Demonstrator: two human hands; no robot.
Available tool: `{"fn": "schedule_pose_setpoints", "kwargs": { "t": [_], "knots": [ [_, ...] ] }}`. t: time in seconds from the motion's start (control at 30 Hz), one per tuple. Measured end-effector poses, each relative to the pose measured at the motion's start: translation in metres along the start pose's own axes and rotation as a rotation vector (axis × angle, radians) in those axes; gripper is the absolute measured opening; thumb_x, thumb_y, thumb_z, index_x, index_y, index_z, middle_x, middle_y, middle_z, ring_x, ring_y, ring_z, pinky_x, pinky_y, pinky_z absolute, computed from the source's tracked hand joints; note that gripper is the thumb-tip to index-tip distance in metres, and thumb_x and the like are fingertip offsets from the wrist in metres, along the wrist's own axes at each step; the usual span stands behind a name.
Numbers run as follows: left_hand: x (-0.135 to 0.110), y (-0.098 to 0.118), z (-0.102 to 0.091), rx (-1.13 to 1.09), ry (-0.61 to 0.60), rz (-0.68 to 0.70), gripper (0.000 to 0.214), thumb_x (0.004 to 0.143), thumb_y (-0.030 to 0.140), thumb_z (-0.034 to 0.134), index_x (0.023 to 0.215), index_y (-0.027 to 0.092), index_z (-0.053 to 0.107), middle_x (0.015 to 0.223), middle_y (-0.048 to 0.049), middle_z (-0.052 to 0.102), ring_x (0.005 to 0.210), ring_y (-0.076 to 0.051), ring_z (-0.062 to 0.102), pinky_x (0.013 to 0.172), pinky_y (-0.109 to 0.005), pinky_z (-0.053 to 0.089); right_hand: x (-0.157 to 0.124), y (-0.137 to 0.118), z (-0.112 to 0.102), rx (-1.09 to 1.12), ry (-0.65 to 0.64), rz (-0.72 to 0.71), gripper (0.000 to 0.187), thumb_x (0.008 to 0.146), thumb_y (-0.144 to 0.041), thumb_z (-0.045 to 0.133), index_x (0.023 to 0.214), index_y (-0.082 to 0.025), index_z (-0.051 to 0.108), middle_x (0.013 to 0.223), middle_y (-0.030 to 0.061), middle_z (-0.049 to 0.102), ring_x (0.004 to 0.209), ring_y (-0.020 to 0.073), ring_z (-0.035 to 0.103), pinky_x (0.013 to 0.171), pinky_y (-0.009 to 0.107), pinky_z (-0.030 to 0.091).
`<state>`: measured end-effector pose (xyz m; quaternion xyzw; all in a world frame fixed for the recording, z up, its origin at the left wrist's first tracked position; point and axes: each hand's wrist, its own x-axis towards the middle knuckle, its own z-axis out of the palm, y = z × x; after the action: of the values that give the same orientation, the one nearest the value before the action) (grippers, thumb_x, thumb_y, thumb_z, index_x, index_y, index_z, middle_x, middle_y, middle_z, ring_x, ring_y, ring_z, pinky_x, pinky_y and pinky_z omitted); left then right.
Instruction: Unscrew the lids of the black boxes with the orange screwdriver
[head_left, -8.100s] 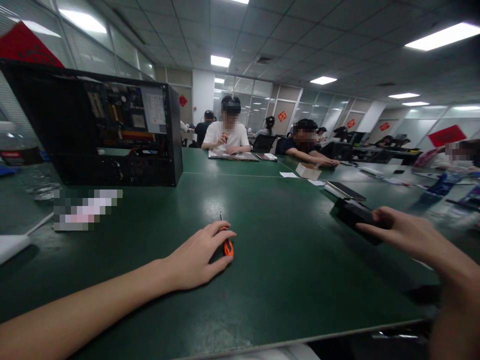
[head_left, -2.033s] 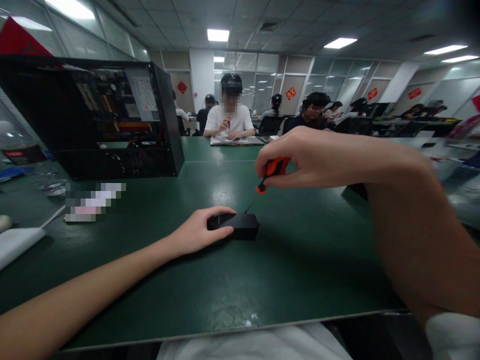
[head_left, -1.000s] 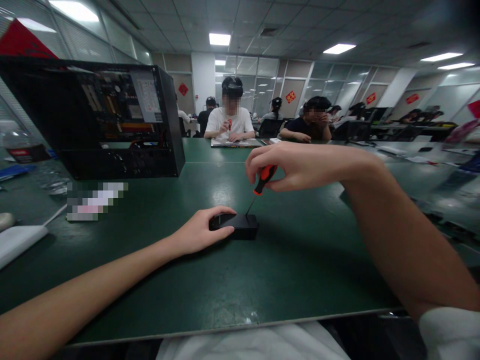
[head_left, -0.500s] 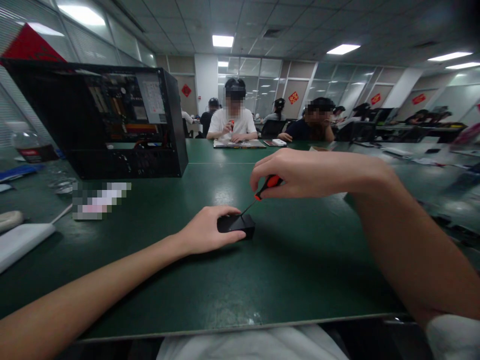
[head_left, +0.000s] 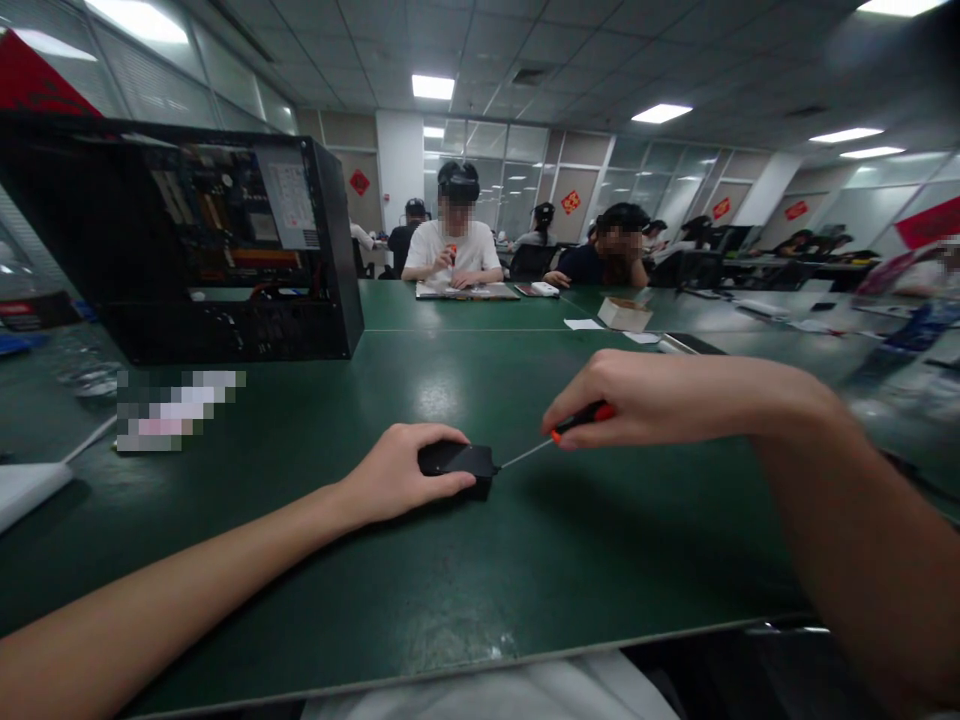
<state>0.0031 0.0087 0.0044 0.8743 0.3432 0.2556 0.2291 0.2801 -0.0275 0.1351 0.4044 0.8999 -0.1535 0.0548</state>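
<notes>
My left hand (head_left: pixel 397 470) is closed around a small black box (head_left: pixel 469 462) on the green tabletop, thumb on the near side and fingers on the far side. Its left end is hidden by the palm. In my right hand (head_left: pixel 600 405) I grip a screwdriver (head_left: pixel 529 452) with a red and black handle. The screwdriver slants down to the left, and its thin shaft reaches the right end of the box. Something small and dark, too small to name, sits at the shaft's tip.
An opened black computer case (head_left: pixel 322 250) stands at the left on the green table (head_left: pixel 420 600). Plastic bottles (head_left: pixel 34 290) and a white object (head_left: pixel 30 490) lie left of it. A small open carton (head_left: pixel 626 315) is at the back right. Across the table sits a person (head_left: pixel 454 245).
My right hand has moved right and down, so the screwdriver lies flatter and its tip has gone from the box's top to its right end. The view has shifted slightly.
</notes>
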Motion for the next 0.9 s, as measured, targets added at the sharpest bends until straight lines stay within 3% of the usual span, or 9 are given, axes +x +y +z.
{"fn": "schedule_pose_setpoints", "kwargs": {
  "t": [0.17,0.33,0.9],
  "knots": [
    [0.0,-0.001,0.0,0.001,-0.005,0.017,0.039,0.084,0.045,0.073,0.112,0.018,0.072,0.106,-0.0057,0.076,0.092,-0.024,0.07,0.083,-0.031,0.052,-0.007,0.016,0.019,0.164,0.035,-0.049,0.039,0.094,-0.047,0.055,0.112,-0.021,0.077,0.107,0.004,0.077,0.092,0.0192,0.07,0.08,0.026,0.05],
    [0.001,-0.002,0.001,0.038,-0.015,0.023,0.038,0.084,0.046,0.073,0.111,0.019,0.072,0.106,-0.006,0.076,0.091,-0.023,0.07,0.08,-0.03,0.051,-0.004,0.031,0.022,0.205,0.094,-0.032,0.044,0.092,-0.051,0.057,0.116,-0.019,0.076,0.109,0.0059,0.076,0.092,0.0202,0.07,0.078,0.026,0.05],
    [0.001,-0.004,0.002,0.061,-0.015,0.034,0.04,0.085,0.048,0.071,0.113,0.019,0.072,0.107,-0.0062,0.076,0.093,-0.025,0.07,0.082,-0.031,0.051,0.0,0.032,0.029,0.208,0.112,-0.009,0.046,0.09,-0.052,0.059,0.114,-0.016,0.077,0.11,0.0073,0.076,0.094,0.0218,0.07,0.082,0.029,0.051]
  ]
}}
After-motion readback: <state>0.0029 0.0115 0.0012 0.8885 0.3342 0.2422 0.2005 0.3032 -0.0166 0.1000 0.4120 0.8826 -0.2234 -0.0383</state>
